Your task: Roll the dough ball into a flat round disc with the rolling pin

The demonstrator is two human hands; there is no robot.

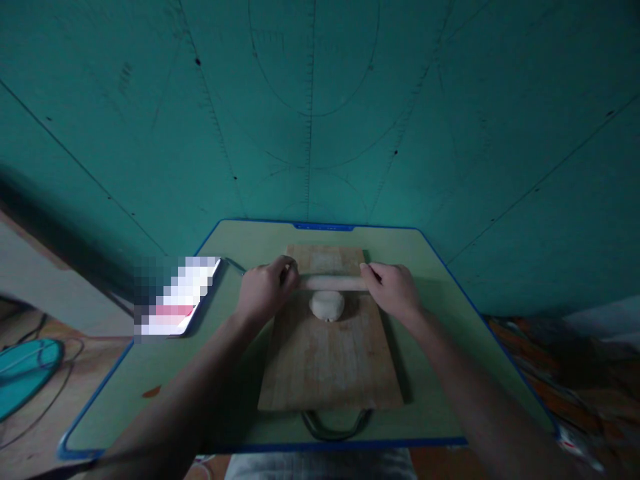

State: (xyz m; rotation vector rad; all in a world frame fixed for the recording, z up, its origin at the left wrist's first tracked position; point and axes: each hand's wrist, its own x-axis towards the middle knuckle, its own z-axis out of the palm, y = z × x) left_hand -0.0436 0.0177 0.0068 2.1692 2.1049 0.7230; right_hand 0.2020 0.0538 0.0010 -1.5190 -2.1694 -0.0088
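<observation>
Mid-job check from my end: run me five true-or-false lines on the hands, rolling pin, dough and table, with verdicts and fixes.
1. The left hand and right hand hold opposite ends of the rolling pin. True.
2. The dough lies on the far side of the pin. False: it lies on the near side, on the wooden board.
3. The dough is a thin, flat sheet. False: it is a thick, rounded lump.
4. A dark curved handle shows at the board's near edge. True.
5. The lit device is on the table's right side. False: it is on the left.
</observation>
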